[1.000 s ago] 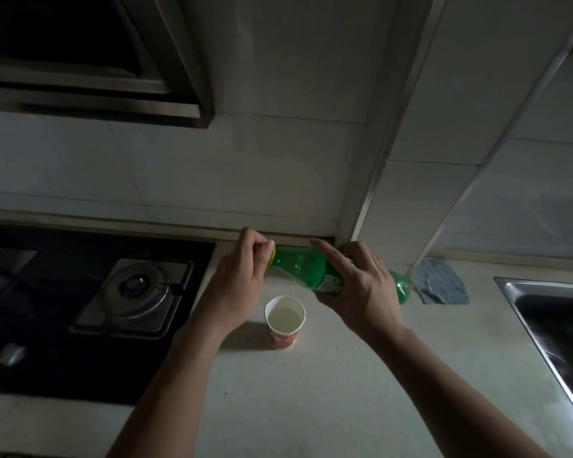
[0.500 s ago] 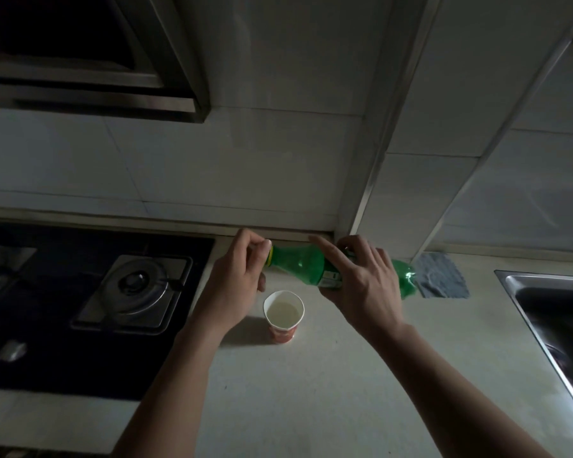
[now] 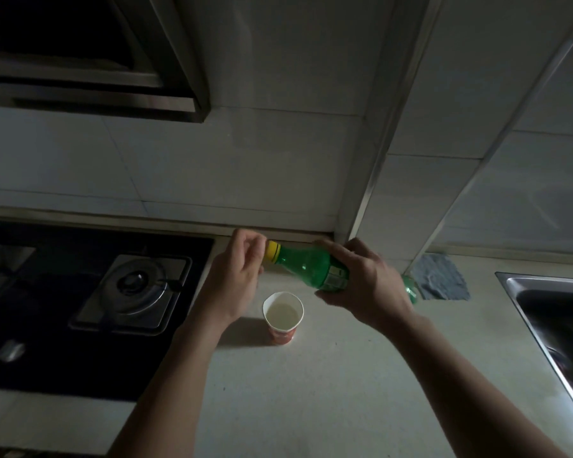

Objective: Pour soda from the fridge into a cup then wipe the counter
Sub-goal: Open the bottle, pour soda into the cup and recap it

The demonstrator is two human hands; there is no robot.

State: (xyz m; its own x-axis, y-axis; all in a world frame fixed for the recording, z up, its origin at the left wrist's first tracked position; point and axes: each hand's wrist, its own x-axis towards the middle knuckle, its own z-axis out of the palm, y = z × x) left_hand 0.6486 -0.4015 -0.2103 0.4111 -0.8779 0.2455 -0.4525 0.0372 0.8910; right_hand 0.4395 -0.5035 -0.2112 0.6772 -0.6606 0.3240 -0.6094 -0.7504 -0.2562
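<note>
Both hands are up over the counter (image 3: 311, 391) and the green bottle (image 3: 306, 264) is between them, lying almost flat in the air, neck to the left, base to the right. The right hand (image 3: 368, 285) has it round the middle, fingers (image 3: 331, 249) curled over the top of the label and thumb underneath, a firm wrap. The green base just peeks out past the far side of that hand.

At the neck end, the left hand (image 3: 239, 282) has its fingertips curled in and closed on the yellow cap (image 3: 272, 251), thumb below and forefinger above, pinching it. The cap sits on the bottle's mouth.

Just below and in front of the bottle stands the cup (image 3: 283, 317), upright on the counter, between the two wrists and touched by neither hand. It has a white rim and a red lower band, with pale liquid inside well short of the brim.

To the right, a grey cloth (image 3: 439, 277) lies crumpled on the counter against the wall (image 3: 278, 166), beyond the right hand. Further right is the steel sink (image 3: 549, 312). To the left is the black hob (image 3: 47, 292) with its burner (image 3: 136, 285), and the hood (image 3: 80, 61) hangs above it. The lighting is dim.
</note>
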